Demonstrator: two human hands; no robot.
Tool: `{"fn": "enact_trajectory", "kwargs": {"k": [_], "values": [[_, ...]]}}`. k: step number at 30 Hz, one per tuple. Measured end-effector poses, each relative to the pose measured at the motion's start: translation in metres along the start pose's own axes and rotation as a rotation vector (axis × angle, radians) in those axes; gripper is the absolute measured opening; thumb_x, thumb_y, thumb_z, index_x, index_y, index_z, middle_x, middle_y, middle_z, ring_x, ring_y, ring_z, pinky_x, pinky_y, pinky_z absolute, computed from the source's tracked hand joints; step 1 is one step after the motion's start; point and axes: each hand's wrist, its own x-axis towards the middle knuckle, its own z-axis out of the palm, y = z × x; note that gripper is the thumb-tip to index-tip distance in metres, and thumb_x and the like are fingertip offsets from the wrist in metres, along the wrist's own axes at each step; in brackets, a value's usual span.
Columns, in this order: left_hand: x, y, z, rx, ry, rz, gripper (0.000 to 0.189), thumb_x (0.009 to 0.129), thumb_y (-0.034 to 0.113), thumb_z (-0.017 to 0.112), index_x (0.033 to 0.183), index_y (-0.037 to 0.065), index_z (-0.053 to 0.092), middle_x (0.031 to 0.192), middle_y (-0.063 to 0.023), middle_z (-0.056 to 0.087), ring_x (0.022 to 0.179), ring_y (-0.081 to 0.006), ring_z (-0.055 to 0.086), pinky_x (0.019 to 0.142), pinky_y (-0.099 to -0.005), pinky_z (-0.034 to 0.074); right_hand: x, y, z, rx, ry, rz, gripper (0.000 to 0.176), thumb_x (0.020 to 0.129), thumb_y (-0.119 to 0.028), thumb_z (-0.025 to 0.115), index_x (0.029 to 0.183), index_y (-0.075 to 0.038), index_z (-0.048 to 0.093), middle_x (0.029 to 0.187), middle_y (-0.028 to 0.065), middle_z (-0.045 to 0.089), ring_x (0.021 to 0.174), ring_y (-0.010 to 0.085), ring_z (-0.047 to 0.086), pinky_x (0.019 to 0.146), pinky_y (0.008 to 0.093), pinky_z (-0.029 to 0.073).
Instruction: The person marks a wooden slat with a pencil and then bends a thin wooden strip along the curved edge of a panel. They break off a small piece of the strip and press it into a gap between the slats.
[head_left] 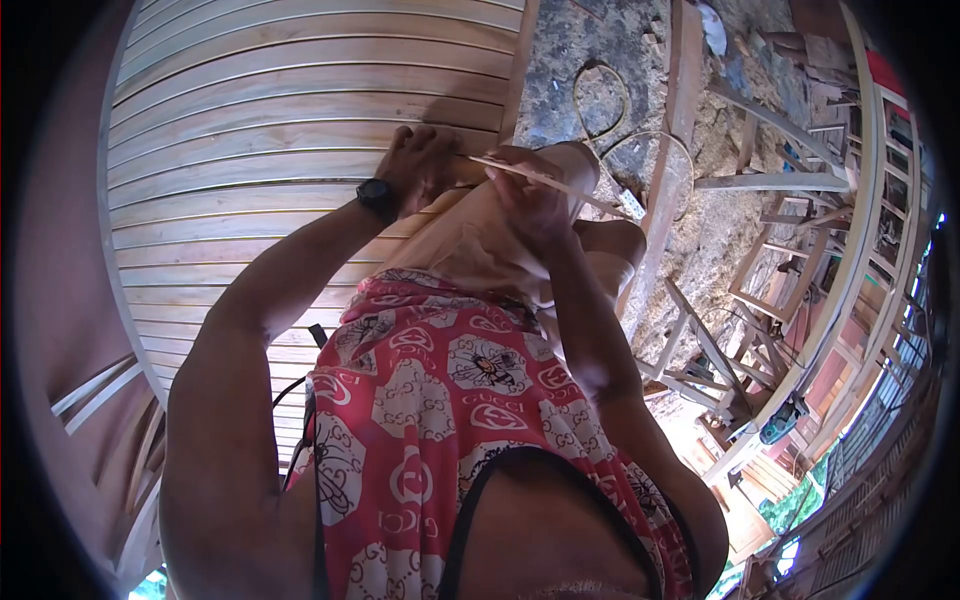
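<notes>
My left hand (pixel 420 170), with a black watch (pixel 376 197) on its wrist, rests low over the slatted wooden surface (pixel 300 140); its fingers are bent, and whether they grip anything is hidden. Just to its right, my right hand (pixel 532 198) is closed around a long thin wooden strip (pixel 590 201). One end of the strip points at my left hand, the other slants down to the right. My bent legs lie under and beside both hands.
A looped cable (pixel 625 100) lies on the dusty ground right of the slats, beside a long wooden beam (pixel 683 80). Wooden frames and scrap pieces (pixel 775 184) stand further right. A green tool (pixel 778 424) sits at lower right.
</notes>
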Motion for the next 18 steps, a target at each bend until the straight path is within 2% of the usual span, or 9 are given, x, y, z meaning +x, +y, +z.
{"fn": "enact_trajectory", "kwargs": {"k": [1, 3, 7, 9, 10, 12, 13, 15, 18], "values": [[-0.001, 0.001, 0.001, 0.000, 0.001, 0.001, 0.057, 0.088, 0.041, 0.073, 0.136, 0.013, 0.060, 0.142, -0.0092, 0.053, 0.129, -0.0319, 0.049, 0.104, -0.0520, 0.036, 0.000, 0.000, 0.000, -0.001, 0.001, 0.000, 0.012, 0.092, -0.003, 0.076, 0.104, 0.001, 0.075, 0.100, 0.0128, 0.078, 0.090, 0.0191, 0.075, 0.079, 0.0310, 0.060], [-0.002, 0.005, 0.002, 0.048, 0.099, 0.009, 0.053, 0.091, 0.045, 0.063, 0.134, 0.013, 0.063, 0.137, -0.0099, 0.055, 0.127, -0.0323, 0.050, 0.102, -0.0502, 0.037, -0.002, -0.002, -0.001, 0.000, -0.007, 0.049, 0.012, 0.092, -0.003, 0.076, 0.103, 0.001, 0.075, 0.101, 0.0127, 0.078, 0.090, 0.0195, 0.076, 0.080, 0.0310, 0.060], [-0.004, 0.020, 0.002, 0.166, 0.157, -0.043, 0.039, 0.086, 0.030, 0.073, 0.120, 0.012, 0.070, 0.128, -0.0072, 0.057, 0.120, -0.0292, 0.053, 0.104, -0.0488, 0.039, -0.001, -0.002, -0.005, 0.014, -0.015, 0.053, 0.011, 0.092, -0.003, 0.077, 0.103, -0.001, 0.076, 0.099, 0.0134, 0.078, 0.089, 0.0227, 0.076, 0.079, 0.0316, 0.061], [-0.005, 0.023, 0.003, 0.034, 0.061, -0.056, 0.036, 0.085, 0.029, 0.071, 0.117, 0.013, 0.072, 0.123, -0.0080, 0.060, 0.118, -0.0296, 0.055, 0.104, -0.0474, 0.041, -0.001, 0.000, -0.007, -0.149, -0.044, -0.154, 0.010, 0.093, -0.006, 0.076, 0.103, -0.004, 0.077, 0.097, 0.0138, 0.078, 0.087, 0.0263, 0.077, 0.078, 0.0333, 0.061], [-0.006, 0.022, 0.007, 0.031, 0.061, -0.059, 0.036, 0.085, 0.029, 0.071, 0.117, 0.013, 0.072, 0.123, -0.0080, 0.060, 0.118, -0.0296, 0.055, 0.104, -0.0474, 0.041, -0.005, 0.001, -0.008, -0.149, -0.047, -0.152, 0.010, 0.093, -0.006, 0.076, 0.103, -0.004, 0.077, 0.097, 0.0138, 0.078, 0.087, 0.0263, 0.077, 0.078, 0.0333, 0.061], [-0.005, 0.018, 0.013, -0.072, 0.160, 0.048, 0.037, 0.086, 0.028, 0.070, 0.120, 0.014, 0.071, 0.118, -0.0082, 0.062, 0.114, -0.0300, 0.057, 0.102, -0.0456, 0.044, -0.013, 0.000, -0.008, -0.406, -0.076, -0.026, 0.010, 0.094, -0.009, 0.075, 0.103, -0.005, 0.078, 0.096, 0.0138, 0.078, 0.087, 0.0282, 0.077, 0.077, 0.0352, 0.061], [-0.007, 0.018, 0.013, -0.074, 0.159, 0.046, 0.037, 0.086, 0.028, 0.070, 0.120, 0.014, 0.071, 0.118, -0.0082, 0.062, 0.114, -0.0300, 0.057, 0.102, -0.0456, 0.044, -0.012, 0.000, -0.007, -0.406, -0.078, -0.025, 0.010, 0.094, -0.009, 0.075, 0.103, -0.005, 0.078, 0.096, 0.0138, 0.078, 0.087, 0.0282, 0.077, 0.077, 0.0352, 0.061], [-0.012, 0.016, 0.011, -0.113, 0.122, 0.065, 0.039, 0.088, 0.028, 0.068, 0.126, 0.018, 0.071, 0.129, -0.0116, 0.062, 0.120, -0.0337, 0.055, 0.102, -0.0499, 0.046, -0.006, -0.002, -0.003, -0.174, 0.030, -0.031, 0.010, 0.095, -0.009, 0.073, 0.104, -0.005, 0.078, 0.095, 0.0135, 0.078, 0.087, 0.0284, 0.077, 0.076, 0.0370, 0.060], [-0.019, 0.013, 0.009, -0.013, 0.052, 0.055, 0.040, 0.089, 0.030, 0.067, 0.128, 0.019, 0.071, 0.135, -0.0111, 0.060, 0.121, -0.0344, 0.055, 0.102, -0.0492, 0.045, -0.003, -0.013, -0.004, -0.155, 0.048, -0.022, 0.010, 0.095, -0.008, 0.072, 0.103, -0.005, 0.078, 0.095, 0.0144, 0.078, 0.087, 0.0298, 0.077, 0.077, 0.0378, 0.060]]}}
